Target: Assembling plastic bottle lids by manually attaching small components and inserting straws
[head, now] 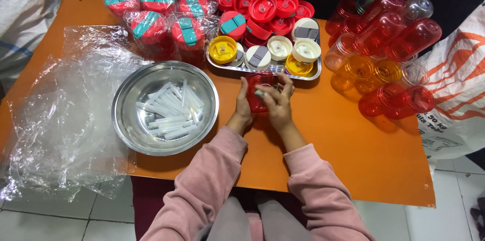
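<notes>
Head view showed both hands meeting on a red lid, held low over the orange surface: the left hand cupped its side to steady it, while the right hand curled over the top, fingers pressing a small pale part there. Just left of the left hand sat a steel bowl of clear straws, within easy reach; just beyond both hands lay a tray of loose lids.

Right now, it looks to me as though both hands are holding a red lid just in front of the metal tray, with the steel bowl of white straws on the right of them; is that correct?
Not quite: the head view shows the steel bowl of white straws on the left of the hands, not the right. The rest holds: the left hand and right hand hold a red lid just in front of the metal tray.
</notes>
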